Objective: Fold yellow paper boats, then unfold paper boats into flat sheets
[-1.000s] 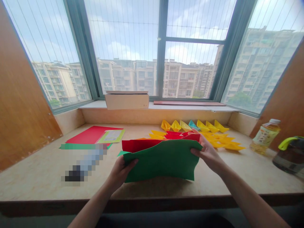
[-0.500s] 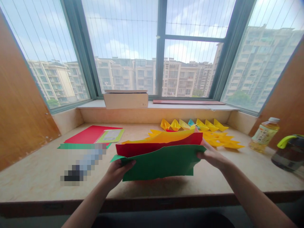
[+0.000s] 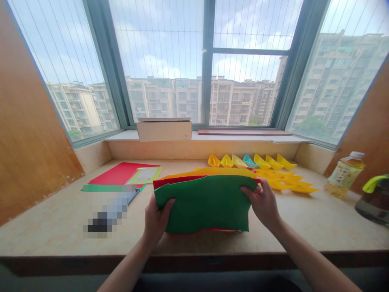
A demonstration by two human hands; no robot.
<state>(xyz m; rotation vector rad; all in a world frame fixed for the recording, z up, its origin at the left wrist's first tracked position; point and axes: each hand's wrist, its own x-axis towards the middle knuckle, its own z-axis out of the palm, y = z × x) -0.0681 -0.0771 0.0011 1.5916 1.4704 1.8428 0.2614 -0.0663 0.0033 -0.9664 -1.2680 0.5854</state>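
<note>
A stack of coloured paper sheets point(image 3: 208, 205) is held up over the front of the counter, green facing me, with red and yellow edges showing behind. My left hand point(image 3: 157, 217) grips the stack's left side, thumb across the green front. At the upper right corner my right hand point(image 3: 263, 198) pinches the sheets, thumb in front and fingers behind. Past the stack stand folded yellow paper boats point(image 3: 270, 162) in a row, with one blue paper boat point(image 3: 249, 160) among them. More yellow paper boats point(image 3: 299, 184) lie nearer, partly hidden by the paper.
Red paper point(image 3: 114, 173) and a green-edged packet point(image 3: 146, 175) lie at left, beside a pixelated dark-ended object point(image 3: 105, 217). At right stand a drink bottle point(image 3: 345, 174) and a dark jug point(image 3: 375, 202). A white box point(image 3: 165, 130) sits on the sill.
The sheets, fanned apart before, are now closer together and more upright. Both hands have shifted their hold, and the right hand has come slightly nearer. The view has shifted slightly.
</note>
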